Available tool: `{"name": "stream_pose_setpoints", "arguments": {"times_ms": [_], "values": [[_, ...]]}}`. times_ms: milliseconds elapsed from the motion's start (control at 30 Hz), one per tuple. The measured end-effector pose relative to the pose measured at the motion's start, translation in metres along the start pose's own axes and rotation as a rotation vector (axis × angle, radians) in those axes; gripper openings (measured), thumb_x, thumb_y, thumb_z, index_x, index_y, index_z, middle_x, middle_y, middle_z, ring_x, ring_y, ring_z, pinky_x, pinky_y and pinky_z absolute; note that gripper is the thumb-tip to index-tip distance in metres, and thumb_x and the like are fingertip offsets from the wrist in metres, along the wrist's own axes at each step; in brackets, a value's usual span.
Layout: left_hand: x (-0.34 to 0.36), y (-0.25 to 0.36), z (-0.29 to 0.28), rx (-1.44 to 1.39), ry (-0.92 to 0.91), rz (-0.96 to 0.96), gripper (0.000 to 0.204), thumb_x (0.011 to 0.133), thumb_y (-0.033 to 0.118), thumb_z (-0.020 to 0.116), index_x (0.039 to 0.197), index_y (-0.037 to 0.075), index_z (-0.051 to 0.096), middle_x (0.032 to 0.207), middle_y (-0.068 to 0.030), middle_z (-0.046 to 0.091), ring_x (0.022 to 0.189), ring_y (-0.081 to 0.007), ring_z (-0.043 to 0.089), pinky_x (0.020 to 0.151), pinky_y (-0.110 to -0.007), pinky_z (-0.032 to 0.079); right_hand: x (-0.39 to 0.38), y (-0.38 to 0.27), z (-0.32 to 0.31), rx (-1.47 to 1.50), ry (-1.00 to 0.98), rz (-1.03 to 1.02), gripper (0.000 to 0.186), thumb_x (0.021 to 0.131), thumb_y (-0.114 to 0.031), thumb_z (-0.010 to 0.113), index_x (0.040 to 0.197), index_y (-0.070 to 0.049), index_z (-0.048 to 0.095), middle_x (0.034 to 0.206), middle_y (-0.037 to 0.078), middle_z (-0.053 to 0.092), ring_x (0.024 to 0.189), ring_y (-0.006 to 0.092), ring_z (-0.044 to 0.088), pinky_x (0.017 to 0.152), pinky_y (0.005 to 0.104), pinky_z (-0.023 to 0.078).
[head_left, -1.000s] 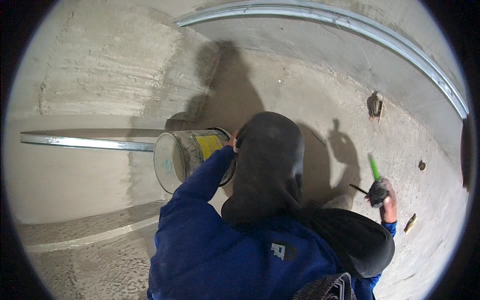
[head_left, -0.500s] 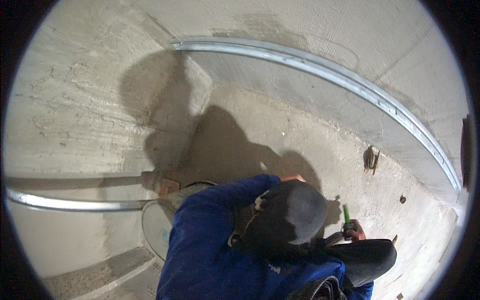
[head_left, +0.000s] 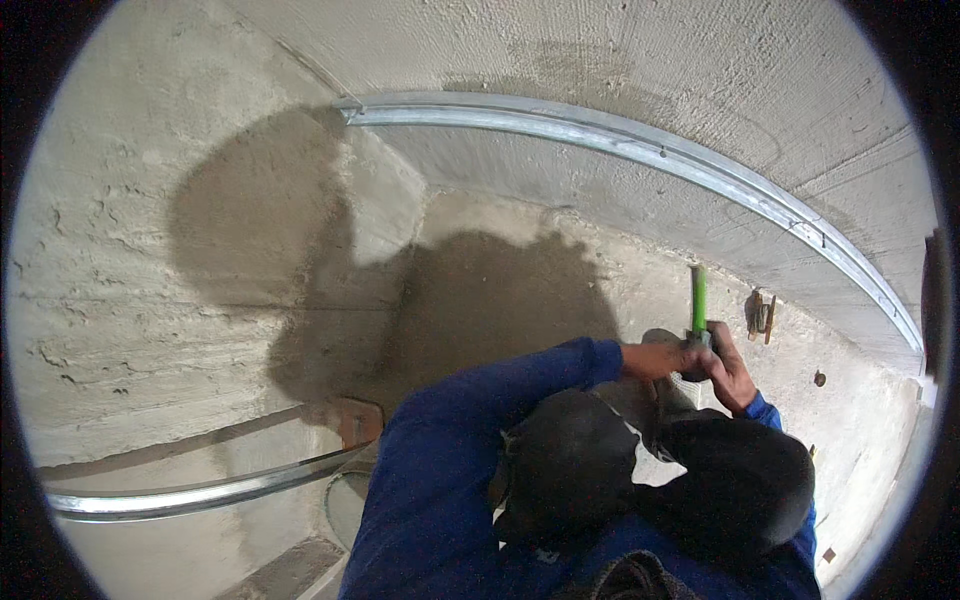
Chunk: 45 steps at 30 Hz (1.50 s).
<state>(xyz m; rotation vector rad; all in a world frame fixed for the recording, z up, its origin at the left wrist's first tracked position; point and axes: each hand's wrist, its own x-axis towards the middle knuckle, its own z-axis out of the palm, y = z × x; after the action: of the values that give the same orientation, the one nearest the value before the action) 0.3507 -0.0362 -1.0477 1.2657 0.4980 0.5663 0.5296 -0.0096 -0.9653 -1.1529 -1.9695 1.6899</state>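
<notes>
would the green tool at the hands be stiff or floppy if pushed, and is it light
The green tool is probably stiff, since its green part sticks out straight. It looks slim beside the right hand, so it may be light. Pushed at the tip, it could pivot, as the hands gather near its other end.

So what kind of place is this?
Probably a room being built or repaired: there are rough, grey, plastered-looking walls, a long, silver metal rail and a pale grey, concrete-looking floor.
</notes>
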Motion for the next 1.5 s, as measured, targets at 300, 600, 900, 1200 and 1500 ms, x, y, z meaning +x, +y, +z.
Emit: {"name": "stream_pose_setpoints", "arguments": {"times_ms": [300,600,900,1200,1500], "values": [[-0.095,0.005,-0.039,-0.565,0.93,-0.376,0.055,0.09,0.049,0.046,0.13,0.013,0.036,0.121,-0.0109,0.048,0.103,-0.0245,0.053,0.076,-0.042,0.051,0.123,0.016,0.082,-0.191,-0.098,-0.185,0.042,0.085,-0.027,0.058,0.117,-0.003,0.047,0.111,0.022,0.047,0.103,0.0344,0.047,0.09,0.0394,0.039],[-0.204,0.08,-0.036,-0.501,1.473,-0.304,0.041,0.088,0.035,0.051,0.116,0.004,0.05,0.095,-0.0112,0.061,0.084,-0.0212,0.061,0.069,-0.038,0.053,0.144,-0.003,0.115,0.142,-0.684,-0.296,0.06,0.081,-0.037,0.062,0.128,-0.006,0.042,0.116,0.02,0.052,0.104,0.0346,0.052,0.09,0.0412,0.042],[-0.248,0.21,-0.053,-0.264,1.553,-0.484,0.03,0.088,0.029,0.045,0.102,0.006,0.056,0.09,-0.0096,0.064,0.076,-0.0213,0.063,0.067,-0.035,0.051,0.12,0.048,0.063,0.064,-0.573,-0.123,0.053,0.084,-0.036,0.059,0.126,-0.006,0.047,0.124,0.022,0.05,0.112,0.03,0.051,0.093,0.0405,0.042],[-0.169,0.176,0.004,0.451,1.185,-0.755,0.032,0.083,0.02,0.056,0.105,-0.003,0.06,0.111,-0.0129,0.058,0.101,-0.0235,0.056,0.09,-0.032,0.041,0.17,-0.062,0.104,0.657,-0.728,-0.179,0.035,0.082,-0.041,0.063,0.092,-0.007,0.062,0.067,0.004,0.061,0.056,0.0153,0.056,0.053,0.0315,0.045],[-0.224,0.197,0.022,0.554,1.442,-1.045,0.031,0.085,0.021,0.058,0.102,-0.005,0.061,0.084,-0.005,0.063,0.081,-0.0111,0.055,0.075,-0.024,0.044,0.203,-0.044,0.095,0.782,-0.486,-0.251,0.037,0.084,-0.032,0.064,0.096,0.001,0.056,0.069,0.004,0.058,0.055,0.009,0.05,0.048,0.0238,0.041]]}}
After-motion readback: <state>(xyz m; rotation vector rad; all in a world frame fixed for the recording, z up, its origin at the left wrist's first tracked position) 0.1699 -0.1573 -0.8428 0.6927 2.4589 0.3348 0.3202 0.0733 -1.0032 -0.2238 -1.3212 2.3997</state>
